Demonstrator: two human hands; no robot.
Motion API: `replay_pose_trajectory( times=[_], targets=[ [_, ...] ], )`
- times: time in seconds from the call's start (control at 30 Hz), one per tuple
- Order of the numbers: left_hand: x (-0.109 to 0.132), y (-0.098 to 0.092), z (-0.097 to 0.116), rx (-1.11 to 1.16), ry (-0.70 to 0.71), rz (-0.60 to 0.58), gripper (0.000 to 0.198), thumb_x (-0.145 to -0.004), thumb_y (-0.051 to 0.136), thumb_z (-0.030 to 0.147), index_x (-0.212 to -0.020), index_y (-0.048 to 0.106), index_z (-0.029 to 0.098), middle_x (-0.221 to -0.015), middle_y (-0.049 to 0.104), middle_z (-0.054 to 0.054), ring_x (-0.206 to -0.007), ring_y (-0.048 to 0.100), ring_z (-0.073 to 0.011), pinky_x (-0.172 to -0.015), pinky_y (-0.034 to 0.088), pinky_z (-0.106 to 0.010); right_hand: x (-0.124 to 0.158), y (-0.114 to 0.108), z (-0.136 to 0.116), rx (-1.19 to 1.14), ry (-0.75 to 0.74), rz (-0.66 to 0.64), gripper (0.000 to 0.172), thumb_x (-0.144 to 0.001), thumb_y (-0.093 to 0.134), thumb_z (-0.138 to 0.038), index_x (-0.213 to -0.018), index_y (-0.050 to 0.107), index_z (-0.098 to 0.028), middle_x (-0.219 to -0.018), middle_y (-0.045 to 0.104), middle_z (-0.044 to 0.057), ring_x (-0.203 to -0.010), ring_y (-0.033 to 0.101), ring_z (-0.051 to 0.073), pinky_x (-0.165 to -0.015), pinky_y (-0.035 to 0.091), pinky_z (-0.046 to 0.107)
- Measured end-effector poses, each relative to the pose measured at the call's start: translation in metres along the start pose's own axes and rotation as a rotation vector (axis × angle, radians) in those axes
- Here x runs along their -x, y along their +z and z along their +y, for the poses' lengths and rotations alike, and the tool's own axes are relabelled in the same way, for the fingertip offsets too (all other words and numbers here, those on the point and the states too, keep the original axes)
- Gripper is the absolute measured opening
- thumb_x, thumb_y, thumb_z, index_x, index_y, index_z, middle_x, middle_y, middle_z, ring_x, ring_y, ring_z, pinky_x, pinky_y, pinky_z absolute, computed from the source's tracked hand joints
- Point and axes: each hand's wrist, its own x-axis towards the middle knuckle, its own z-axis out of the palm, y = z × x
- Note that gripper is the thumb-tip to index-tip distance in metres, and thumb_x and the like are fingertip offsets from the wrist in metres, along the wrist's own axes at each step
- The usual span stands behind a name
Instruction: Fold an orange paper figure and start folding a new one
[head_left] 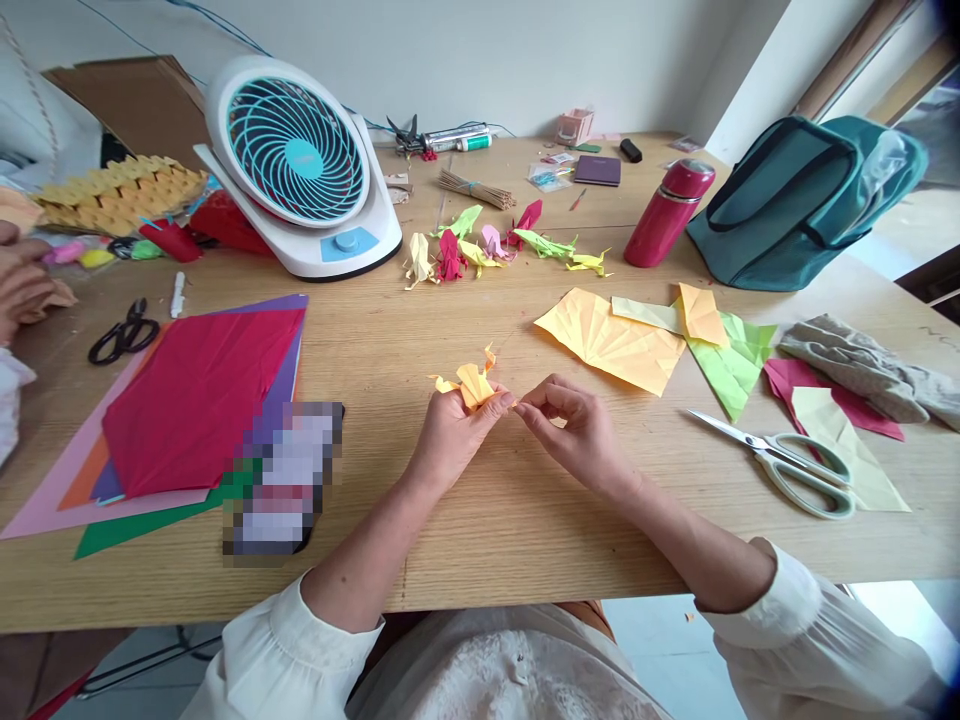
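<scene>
An orange-yellow origami figure [474, 384] with thin pointed limbs is held above the table, in front of my body. My left hand [459, 436] grips it between thumb and fingers. Close by on the right, my right hand [564, 428] pinches a thin tip of the same paper figure near the left thumb. The rest of the figure is partly hidden by my left hand. Behind it stands a row of small folded paper figures [450, 256] in red, green, yellow and pink.
Colored paper sheets [202, 400] and a blurred phone [281, 485] lie left, white-handled scissors [806, 465] and creased paper [611, 340] right. A fan [300, 160], red flask [670, 215] and teal bag [802, 200] stand farther back. Another person's hand [26, 280] is at far left.
</scene>
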Motion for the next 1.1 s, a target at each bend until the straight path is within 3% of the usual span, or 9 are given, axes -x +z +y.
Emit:
replay_pose_trajectory(
  times=[0.2, 0.47, 0.63, 0.8, 1.1],
  targets=[
    [-0.001, 0.000, 0.001, -0.049, 0.019, 0.018, 0.027, -0.086, 0.068, 0.042, -0.078, 0.068, 0.016, -0.071, 0.059, 0.001, -0.071, 0.051, -0.0125, -0.069, 0.041, -0.025, -0.001, 0.003, 0.001, -0.211, 0.100, -0.034, 0.016, -0.088, 0.068, -0.034, -0.086, 0.074, -0.019, -0.082, 0.062, 0.002, -0.073, 0.057, 0.014, -0.066, 0.044, 0.029],
    [0.001, 0.003, 0.002, -0.021, -0.012, 0.043, 0.027, -0.084, 0.070, 0.041, -0.078, 0.068, 0.016, -0.074, 0.065, 0.000, -0.072, 0.057, -0.0135, -0.070, 0.045, -0.025, -0.002, 0.009, 0.003, -0.541, 0.337, -0.057, 0.035, -0.071, 0.084, -0.049, -0.083, 0.070, -0.019, -0.076, 0.066, 0.001, -0.069, 0.055, 0.014, -0.060, 0.039, 0.028],
    [0.001, 0.003, 0.002, -0.010, -0.001, 0.052, 0.027, -0.084, 0.071, 0.042, -0.078, 0.067, 0.016, -0.074, 0.066, 0.000, -0.072, 0.058, -0.0134, -0.070, 0.046, -0.025, -0.001, 0.010, 0.003, -0.518, 0.314, -0.041, 0.034, -0.070, 0.085, -0.046, -0.084, 0.069, -0.020, -0.075, 0.065, 0.000, -0.066, 0.052, 0.013, -0.058, 0.036, 0.027],
    [0.001, 0.003, 0.003, -0.014, 0.005, 0.037, 0.027, -0.085, 0.069, 0.042, -0.076, 0.066, 0.016, -0.074, 0.066, -0.001, -0.071, 0.059, -0.0135, -0.070, 0.047, -0.025, 0.001, 0.010, 0.004, -0.422, 0.231, -0.026, 0.030, -0.076, 0.082, -0.046, -0.084, 0.068, -0.020, -0.079, 0.066, 0.001, -0.068, 0.055, 0.013, -0.062, 0.040, 0.029],
    [0.001, 0.002, -0.002, -0.036, -0.010, 0.005, 0.028, -0.089, 0.065, 0.043, -0.080, 0.068, 0.017, -0.073, 0.067, -0.001, -0.074, 0.062, -0.0152, -0.074, 0.048, -0.027, 0.001, 0.009, 0.005, -0.372, 0.222, -0.043, 0.033, -0.079, 0.078, -0.052, -0.083, 0.070, -0.020, -0.081, 0.069, 0.004, -0.078, 0.063, 0.018, -0.072, 0.050, 0.032]
  ],
)
